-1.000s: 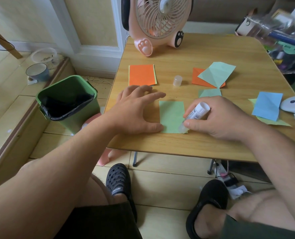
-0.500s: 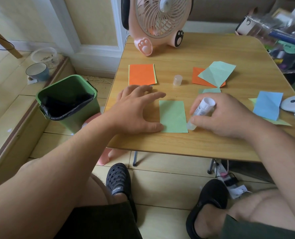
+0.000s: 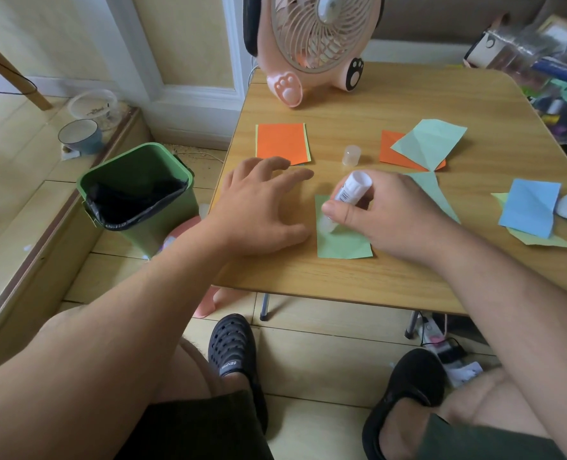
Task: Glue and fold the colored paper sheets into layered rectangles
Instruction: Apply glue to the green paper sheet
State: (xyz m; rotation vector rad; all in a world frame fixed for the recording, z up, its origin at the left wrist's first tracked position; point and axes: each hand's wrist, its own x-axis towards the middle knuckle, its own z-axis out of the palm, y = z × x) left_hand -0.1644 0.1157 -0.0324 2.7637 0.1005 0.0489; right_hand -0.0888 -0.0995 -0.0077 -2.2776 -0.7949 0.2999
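My right hand [image 3: 388, 214] has its fingers clamped on the glue stick [image 3: 350, 191], tip down on the green sheet [image 3: 341, 244] near the bench [image 3: 375, 277] front edge. Left hand [image 3: 258, 207] lies flat on the bench, fingers spread, thumb at the sheet's left edge. Cap [image 3: 352, 155] stands just behind; orange rectangle [image 3: 282, 142] sits further back-left.

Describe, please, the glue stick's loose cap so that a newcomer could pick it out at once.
Start at the pink fan on the far edge of the wooden table. Nearer the person, between the orange rectangle and the orange-and-green sheets, stands the cap. It is the only small translucent cylinder, upright among flat paper.
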